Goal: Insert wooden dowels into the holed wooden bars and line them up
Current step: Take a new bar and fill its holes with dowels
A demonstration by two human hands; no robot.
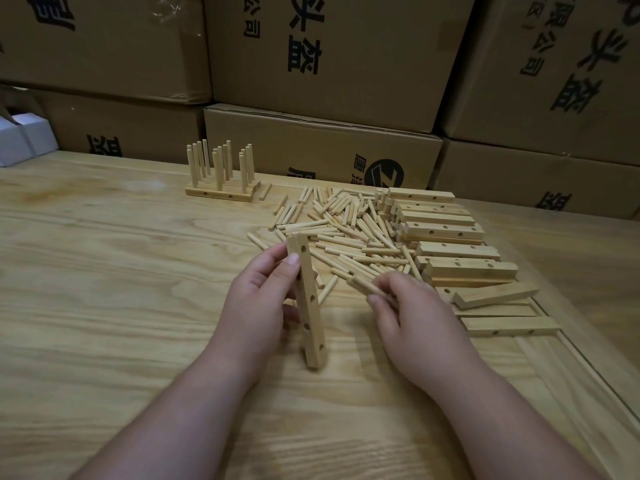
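Item: finished bars (221,188), far left on the bench (104,271). Dowels stand upright in them, rows side by side.

Item: left hand (263,299). Thumb and fingers clasp a holed bar (308,306) near its upper end. The bar's long axis runs from far end, tilted up, to near end low over the bench; its holed face turns right, toward the other hand. Judged stiff, light, square-edged and unlikely to slip; best taken by the plain side faces, leaving the holes clear.

Item: right hand (412,313). Fingertips pinch one or more dowels (367,285); the count cannot be told. They point up-left toward the bar, well apart from any hole. Judged light, smooth, prone to roll; best pinched near the rear end.

Item: loose dowel pile (346,226), centre, lying in all directions.

Item: stack of empty bars (450,244), right, long axes mostly left to right.

Item: cardboard boxes (329,57), behind.
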